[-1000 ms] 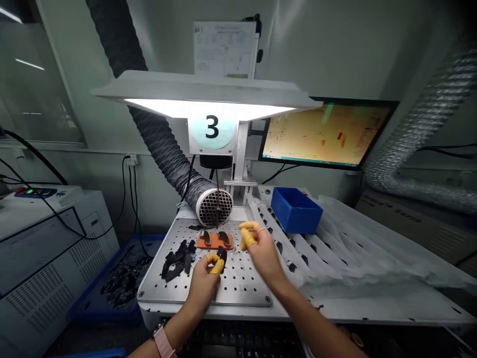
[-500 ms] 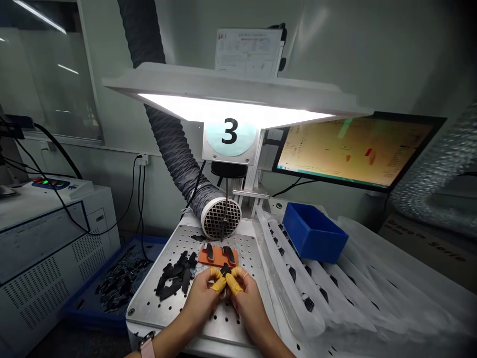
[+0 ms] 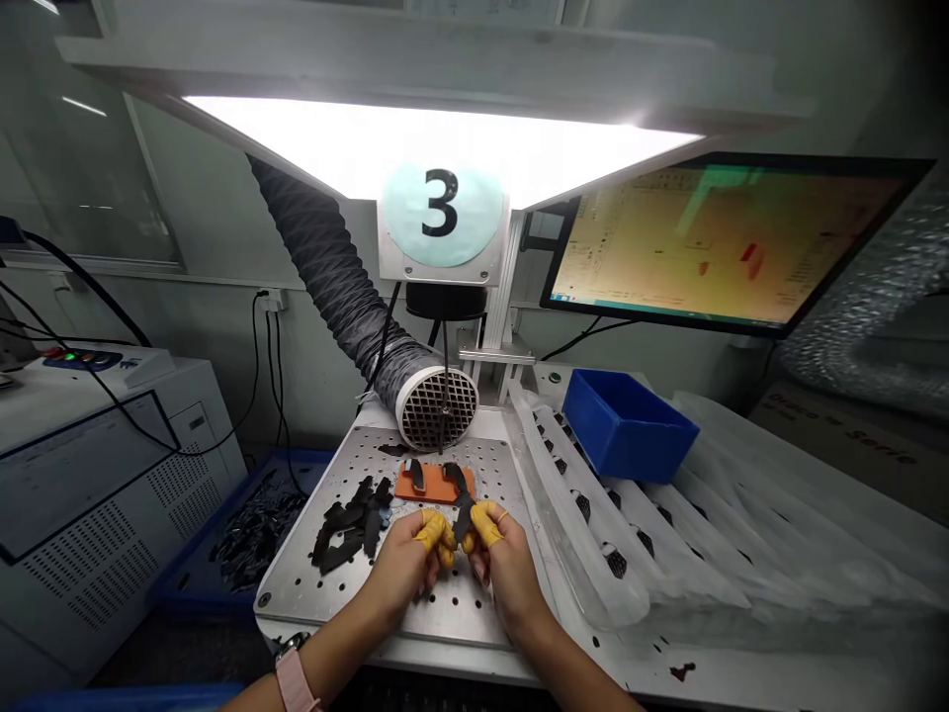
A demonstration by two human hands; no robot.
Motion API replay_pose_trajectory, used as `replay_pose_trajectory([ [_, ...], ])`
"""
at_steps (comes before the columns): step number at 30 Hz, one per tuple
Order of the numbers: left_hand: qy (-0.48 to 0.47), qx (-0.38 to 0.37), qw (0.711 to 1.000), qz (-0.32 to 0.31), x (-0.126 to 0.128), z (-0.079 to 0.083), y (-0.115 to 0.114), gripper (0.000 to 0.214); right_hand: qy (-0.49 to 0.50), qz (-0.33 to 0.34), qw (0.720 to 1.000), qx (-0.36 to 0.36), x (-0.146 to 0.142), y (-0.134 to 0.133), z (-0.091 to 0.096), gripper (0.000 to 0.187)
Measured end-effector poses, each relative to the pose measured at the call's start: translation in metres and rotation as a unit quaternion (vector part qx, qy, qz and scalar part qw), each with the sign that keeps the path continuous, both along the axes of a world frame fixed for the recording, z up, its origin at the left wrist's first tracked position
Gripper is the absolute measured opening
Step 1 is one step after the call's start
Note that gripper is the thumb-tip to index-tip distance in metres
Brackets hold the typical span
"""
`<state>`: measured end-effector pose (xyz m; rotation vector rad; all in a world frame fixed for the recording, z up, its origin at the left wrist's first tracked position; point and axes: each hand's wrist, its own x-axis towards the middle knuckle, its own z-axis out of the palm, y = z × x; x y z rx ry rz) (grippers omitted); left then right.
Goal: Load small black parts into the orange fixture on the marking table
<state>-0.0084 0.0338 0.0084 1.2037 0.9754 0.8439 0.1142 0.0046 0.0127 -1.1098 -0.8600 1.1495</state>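
Note:
A small flat black part (image 3: 464, 521), dark and irregular in outline, is pinched between the thumb and finger of my right hand (image 3: 504, 559). Yellow covers wrap the thumb and fingertips of both hands. My left hand (image 3: 411, 559) is beside it, fingers closed together; whether anything sits between them is hidden. Just beyond my fingers lies an orange fixture block (image 3: 434, 484) bearing two curved black pieces (image 3: 415, 475). To the left, a loose pile of black parts (image 3: 356, 522) rests on the perforated metal plate (image 3: 445, 628).
A duct with a white grille (image 3: 437, 407) stands behind the fixture. At right, a blue bin (image 3: 630, 425) sits over translucent wrapping (image 3: 593, 564) holding rows of dark parts. Overhead hangs a bright lamp (image 3: 445, 129). A blue tray of black pieces (image 3: 259, 524) is lower left.
The black part, earlier between both hands' fingertips, now shows in my right fingers, shifted slightly right. My hands have moved a little apart. The view has tilted down.

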Motion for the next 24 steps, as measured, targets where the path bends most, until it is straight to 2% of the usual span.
replay_pose_trajectory([
  [8, 0.003, -0.009, 1.000, -0.003, 0.0007, 0.0014, 0.0003, 0.031, 0.009, -0.007, 1.000, -0.001, -0.0007, 0.0003, -0.0002, 0.032],
  [17, -0.016, -0.002, 1.000, -0.004, -0.0023, -0.0061, 0.0008, 0.027, 0.008, 0.007, 1.000, 0.008, -0.0009, 0.0020, -0.0021, 0.029],
  [24, -0.017, -0.007, 1.000, -0.004, -0.0016, -0.0052, 0.0019, 0.031, 0.004, 0.017, 1.000, -0.003, -0.0014, 0.0020, -0.0042, 0.026],
])
